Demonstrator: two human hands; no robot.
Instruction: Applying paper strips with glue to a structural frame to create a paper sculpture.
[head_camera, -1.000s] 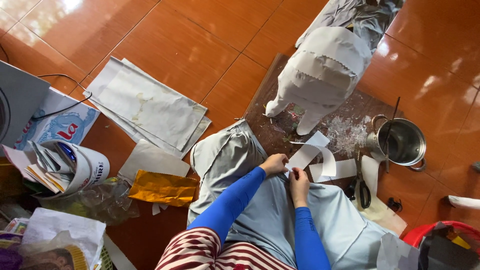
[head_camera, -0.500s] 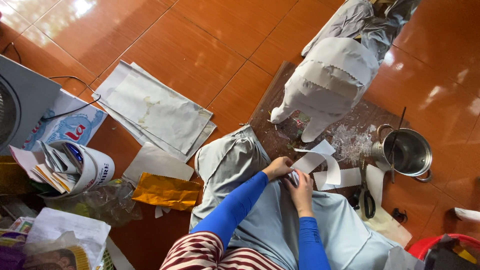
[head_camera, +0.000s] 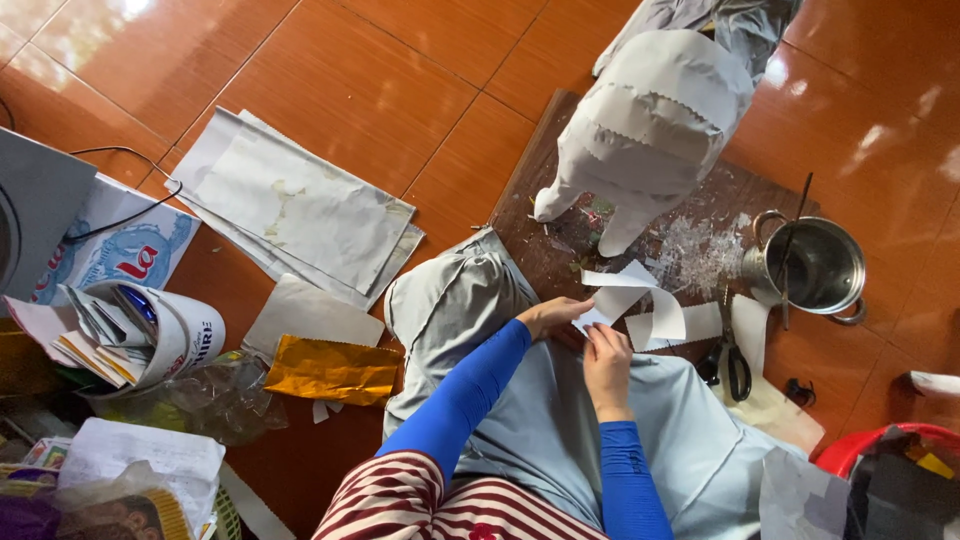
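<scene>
Both hands (head_camera: 580, 335) pinch paper strip (head_camera: 615, 298) over the lap.

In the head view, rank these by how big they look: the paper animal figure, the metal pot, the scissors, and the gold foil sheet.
1. Paper animal figure, clearly largest.
2. Gold foil sheet and metal pot: they look about alike, so I won't rank them.
3. Scissors, smallest.
Both hands, left hand and right hand, hold a white paper strip.

My right fingers (head_camera: 600, 340) hide part of the paper (head_camera: 625, 300). The figure's (head_camera: 655, 120) top, the red tub (head_camera: 880, 445) and the bag (head_camera: 130, 490) run off frame.
</scene>
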